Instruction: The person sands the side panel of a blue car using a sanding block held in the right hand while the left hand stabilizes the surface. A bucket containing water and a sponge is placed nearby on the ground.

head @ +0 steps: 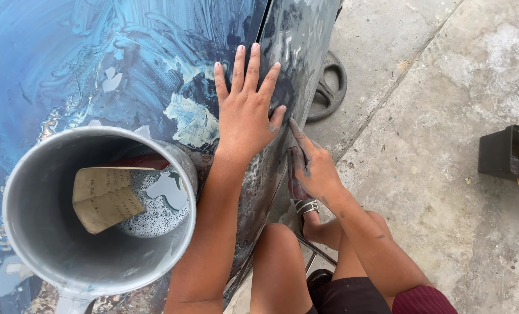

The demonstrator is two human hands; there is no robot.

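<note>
Blue sanded car panel [125, 64] under the left hand's [245, 110] spread grip; right hand [311, 168] pinches sandpaper [295, 174].

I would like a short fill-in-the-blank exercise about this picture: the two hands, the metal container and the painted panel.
1. The left hand lies flat, fingers spread, on the ______ painted car panel.
2. Inside the grey metal container, a folded sheet of sandpaper leans beside some ______ water.
3. The right hand presses a small sanding piece against the panel's ______ side.
4. On the concrete floor at the right edge stands a ______ box.

Missing words: blue; foamy; lower; black
</note>
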